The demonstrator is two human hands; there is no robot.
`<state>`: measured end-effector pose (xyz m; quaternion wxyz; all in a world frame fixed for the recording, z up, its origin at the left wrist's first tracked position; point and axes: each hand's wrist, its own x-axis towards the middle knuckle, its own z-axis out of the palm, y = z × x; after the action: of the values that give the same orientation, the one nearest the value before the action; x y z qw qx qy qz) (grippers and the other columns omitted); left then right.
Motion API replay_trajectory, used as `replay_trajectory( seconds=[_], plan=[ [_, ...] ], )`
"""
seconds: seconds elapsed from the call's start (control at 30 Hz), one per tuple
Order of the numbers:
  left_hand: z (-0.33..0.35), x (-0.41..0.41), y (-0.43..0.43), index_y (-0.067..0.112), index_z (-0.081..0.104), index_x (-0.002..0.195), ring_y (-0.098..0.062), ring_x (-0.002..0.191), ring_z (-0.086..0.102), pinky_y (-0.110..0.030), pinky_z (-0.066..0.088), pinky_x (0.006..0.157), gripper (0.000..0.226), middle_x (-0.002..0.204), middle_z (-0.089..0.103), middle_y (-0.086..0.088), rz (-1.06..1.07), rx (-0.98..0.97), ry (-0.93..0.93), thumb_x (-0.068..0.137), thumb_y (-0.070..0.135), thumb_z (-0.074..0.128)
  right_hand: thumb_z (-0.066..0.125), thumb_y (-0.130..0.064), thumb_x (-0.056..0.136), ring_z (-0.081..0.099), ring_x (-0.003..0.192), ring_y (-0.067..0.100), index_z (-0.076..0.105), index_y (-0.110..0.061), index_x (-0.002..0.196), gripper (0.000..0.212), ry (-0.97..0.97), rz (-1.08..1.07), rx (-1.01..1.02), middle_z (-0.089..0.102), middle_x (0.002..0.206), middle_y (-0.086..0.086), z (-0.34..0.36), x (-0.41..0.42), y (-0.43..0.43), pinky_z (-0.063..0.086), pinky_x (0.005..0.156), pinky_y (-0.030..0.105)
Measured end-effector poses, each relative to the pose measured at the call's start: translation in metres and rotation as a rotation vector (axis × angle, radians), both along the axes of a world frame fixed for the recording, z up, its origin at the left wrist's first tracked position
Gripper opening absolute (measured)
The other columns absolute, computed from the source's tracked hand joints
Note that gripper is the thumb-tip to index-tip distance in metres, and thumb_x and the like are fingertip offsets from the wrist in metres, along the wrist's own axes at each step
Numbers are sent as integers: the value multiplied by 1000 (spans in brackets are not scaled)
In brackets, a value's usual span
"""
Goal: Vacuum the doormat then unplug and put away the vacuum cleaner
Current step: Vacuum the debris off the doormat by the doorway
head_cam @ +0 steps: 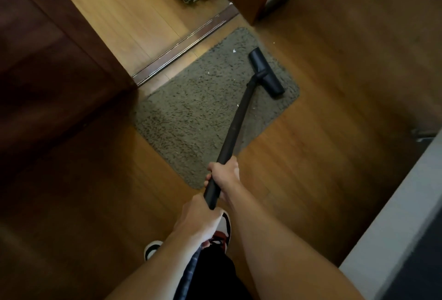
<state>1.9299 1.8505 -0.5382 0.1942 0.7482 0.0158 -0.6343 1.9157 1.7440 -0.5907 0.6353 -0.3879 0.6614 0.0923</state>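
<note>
Both your hands are clamped round the black wand (239,113). Your right hand (223,174) grips it further up, near the centre of the frame, and your left hand (199,218) grips its near end just below, so the two sit close together. The wand runs up and right to the floor head (265,72), which rests on the doormat (186,117) near its right edge. The mat lies on the wooden floor (323,132) beside the threshold strip (186,41). White scraps (234,51) lie on the pile above and left of the head, so the vacuuming looks unfinished. Draw the head flat across the pile in slow, overlapping strokes towards those scraps. Keep the pressure light so the mat does not ruck or slide. The cleaner's body and plug are out of view.
</note>
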Motion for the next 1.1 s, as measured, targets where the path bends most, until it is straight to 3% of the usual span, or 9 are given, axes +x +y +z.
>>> replay_trajectory(
  seconds=[0.2, 0.4, 0.53, 0.73, 0.9, 1.1],
  plan=[
    [11, 9, 60, 19, 51, 78, -10, 35, 38, -24, 38, 45, 18, 53, 44, 5, -42, 35, -58, 90, 24, 64, 55, -3, 98, 54, 57, 18, 37, -19, 126, 37, -17, -6, 55, 54, 86, 12, 12, 9, 62, 52, 50, 30],
    [31, 14, 119, 13, 51, 89, -6, 30, 40, -19, 35, 38, 13, 61, 46, 1, -6, 47, -34, 91, 19, 63, 57, -3, 96, 56, 58, 17, 34, -19, 135, 48, -22, 28, 64, 56, 96, 13, 19, 12, 125, 53, 49, 29],
    [43, 16, 152, 16, 59, 94, -10, 44, 52, -19, 41, 43, 7, 67, 58, -1, 41, 51, -21, 91, 21, 63, 56, -4, 97, 57, 57, 16, 31, -20, 143, 54, -17, 79, 57, 56, 96, 11, 26, 16, 160, 53, 48, 28],
    [49, 20, 195, 20, 58, 94, -11, 55, 56, -14, 38, 39, 5, 76, 61, -1, 76, 50, -52, 92, 21, 63, 56, -2, 97, 56, 55, 16, 35, -19, 133, 45, -15, 152, 49, 55, 92, 10, 37, 27, 202, 52, 44, 26],
    [46, 26, 214, 18, 59, 103, -15, 48, 55, -25, 45, 46, 11, 74, 62, -6, 177, 108, 38, 93, 22, 62, 56, -2, 97, 57, 57, 16, 38, -20, 125, 38, -56, 182, 50, 55, 93, 9, 37, 37, 222, 53, 48, 27],
    [27, 27, 193, 17, 60, 88, -18, 58, 56, -23, 42, 53, 4, 73, 61, -4, 150, 67, -85, 89, 21, 61, 55, -2, 97, 56, 55, 16, 37, -19, 129, 41, -59, 199, 37, 55, 93, 11, 24, 45, 195, 52, 44, 26]
  ],
)
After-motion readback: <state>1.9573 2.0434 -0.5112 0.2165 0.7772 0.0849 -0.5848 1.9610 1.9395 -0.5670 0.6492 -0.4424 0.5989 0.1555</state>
